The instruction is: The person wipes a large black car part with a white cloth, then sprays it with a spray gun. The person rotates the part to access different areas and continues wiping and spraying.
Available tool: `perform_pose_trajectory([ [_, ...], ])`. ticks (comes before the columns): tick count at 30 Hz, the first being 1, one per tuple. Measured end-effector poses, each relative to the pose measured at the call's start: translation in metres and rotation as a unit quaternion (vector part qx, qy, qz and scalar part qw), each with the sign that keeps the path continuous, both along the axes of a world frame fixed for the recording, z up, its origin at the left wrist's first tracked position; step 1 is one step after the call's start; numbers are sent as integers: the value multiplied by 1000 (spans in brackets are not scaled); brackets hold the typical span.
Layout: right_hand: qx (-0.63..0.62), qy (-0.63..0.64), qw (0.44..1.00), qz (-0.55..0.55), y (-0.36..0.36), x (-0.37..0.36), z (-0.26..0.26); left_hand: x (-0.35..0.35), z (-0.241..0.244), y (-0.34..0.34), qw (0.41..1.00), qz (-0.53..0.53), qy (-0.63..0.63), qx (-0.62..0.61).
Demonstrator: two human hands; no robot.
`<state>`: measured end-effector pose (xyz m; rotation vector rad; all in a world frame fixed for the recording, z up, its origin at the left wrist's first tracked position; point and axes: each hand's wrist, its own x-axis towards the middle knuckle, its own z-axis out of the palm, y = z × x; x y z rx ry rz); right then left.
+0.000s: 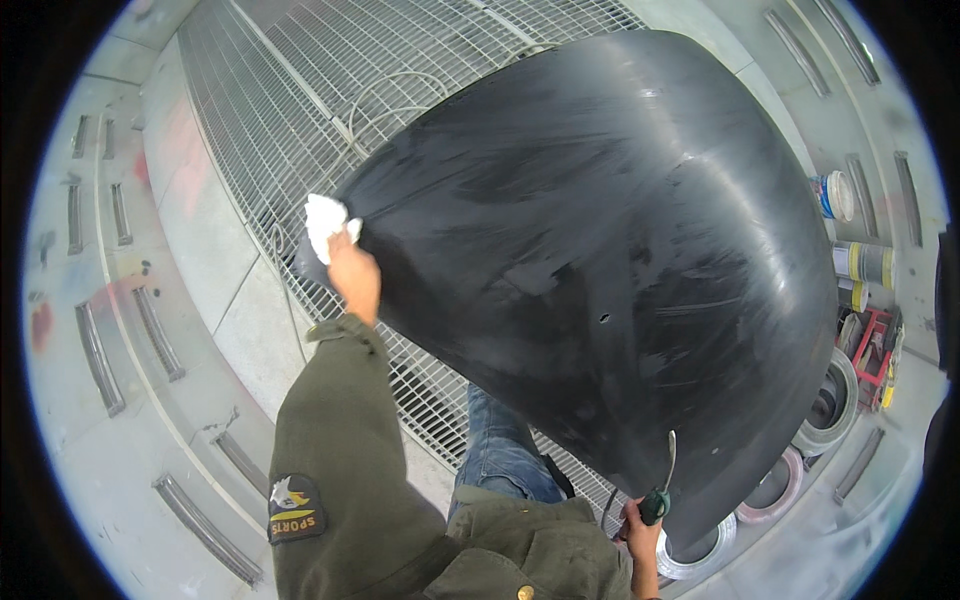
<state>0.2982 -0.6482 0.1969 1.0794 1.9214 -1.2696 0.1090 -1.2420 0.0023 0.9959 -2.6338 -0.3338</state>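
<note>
A large, curved black panel [525, 225] fills the middle of the view, dull and streaked, with a small hole in its surface. At its narrow left end my left hand [356, 274] presses a crumpled white wipe [326, 221] against it. Low on the right, beside the panel's near edge, my right hand [641, 536] grips a green-handled tool [655, 506] that looks like an air blow gun. Its thin, bent metal nozzle points up over the black surface. A dark hose runs close to that hand.
Metal floor grating [247, 112] lies under the panel, with a pale hose [397, 75] looped on it. Along the right side stand a white bucket [841, 196], several cans [874, 265], a red tool tray [874, 349] and round rings [847, 409]. Slotted walls [82, 315] surround the area.
</note>
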Motion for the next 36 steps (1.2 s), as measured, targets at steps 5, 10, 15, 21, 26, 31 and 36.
perform_pose_trajectory([
  [5,59,18,998,15,-11,8,12,-131,2,213,980,-125,110,112],
  [10,54,13,998,-19,-23,4,20,-179,33,340,890,-360,162,230],
  [15,58,22,994,-89,-34,2,19,-172,2,217,910,-374,89,158],
  [21,50,32,986,-154,-46,6,16,-214,-38,141,967,-239,83,36],
  [26,64,-7,988,-138,-36,49,18,-277,-11,326,922,-308,172,160],
  [31,115,21,982,-149,-29,72,12,-275,7,489,800,-571,121,140],
  [36,159,92,975,-129,-6,122,-3,-321,35,434,818,-570,16,81],
])
